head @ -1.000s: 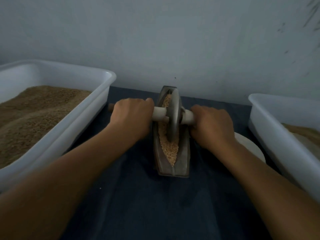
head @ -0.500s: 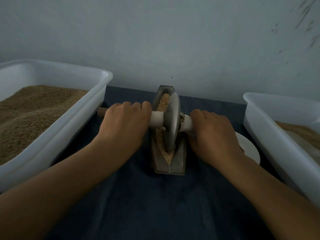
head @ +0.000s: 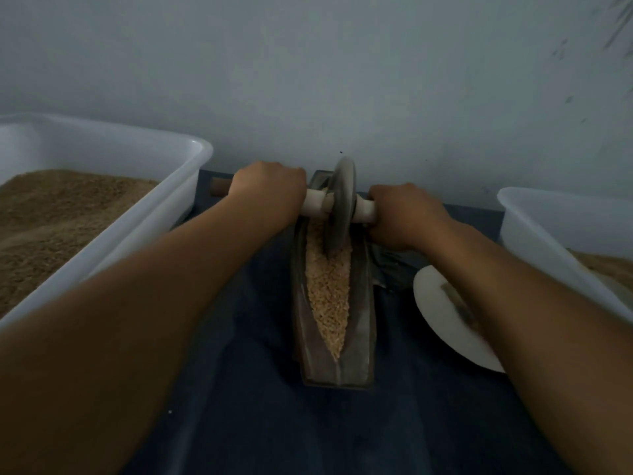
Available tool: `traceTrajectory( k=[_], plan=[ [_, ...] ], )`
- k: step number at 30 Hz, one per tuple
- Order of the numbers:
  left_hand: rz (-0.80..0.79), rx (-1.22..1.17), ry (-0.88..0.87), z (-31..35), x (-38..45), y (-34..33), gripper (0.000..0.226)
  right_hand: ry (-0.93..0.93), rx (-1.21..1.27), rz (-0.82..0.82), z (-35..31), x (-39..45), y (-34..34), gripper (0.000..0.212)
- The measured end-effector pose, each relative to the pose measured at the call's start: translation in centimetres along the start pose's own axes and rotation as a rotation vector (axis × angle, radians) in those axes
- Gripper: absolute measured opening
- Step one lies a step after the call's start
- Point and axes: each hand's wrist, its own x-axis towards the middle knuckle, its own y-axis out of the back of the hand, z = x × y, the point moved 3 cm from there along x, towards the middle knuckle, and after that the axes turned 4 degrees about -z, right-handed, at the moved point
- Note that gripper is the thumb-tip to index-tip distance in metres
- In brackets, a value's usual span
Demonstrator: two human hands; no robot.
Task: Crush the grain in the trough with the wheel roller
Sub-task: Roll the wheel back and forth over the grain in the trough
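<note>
A narrow metal trough (head: pixel 363 341) lies lengthwise on the dark blue cloth, holding pale grain (head: pixel 328 293) along its groove. The grey wheel roller (head: pixel 338 207) stands upright at the trough's far end, its rim down in the grain. A pale axle handle runs through the wheel to both sides. My left hand (head: pixel 267 190) grips the handle left of the wheel, with a brown handle end poking out beyond it. My right hand (head: pixel 404 214) grips the handle on the right side. Both arms are stretched forward.
A large white tub (head: pixel 144 214) of brown grain stands at the left. Another white tub (head: pixel 548 228) with grain sits at the right edge. A white plate (head: pixel 442 317) with a brush-like tool lies under my right forearm. A grey wall rises just behind the trough.
The wheel has rolled from the near part of the trough to its far end, both hands pushing it away from me. More grain now lies exposed in the near half.
</note>
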Motion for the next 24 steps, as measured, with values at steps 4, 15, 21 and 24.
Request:
traceTrajectory(
  k=[4,15,21,24],
  plan=[
    [-0.032,-0.008,-0.001,-0.2,0.5,-0.1,0.035,-0.016,-0.013,0.0,-0.1,0.2,0.1,0.033],
    [-0.035,0.018,0.015,0.7,-5.3,0.5,0.033,-0.019,-0.019,0.279,-2.0,-6.7,-0.1,0.026],
    [-0.044,0.052,0.019,1.0,-9.7,1.1,0.034,0.052,-0.001,0.381,-3.9,-11.7,1.5,0.026],
    [-0.038,0.052,0.025,0.8,-11.2,1.3,0.036,0.028,-0.024,0.447,-4.8,-13.7,2.2,0.022]
  ],
)
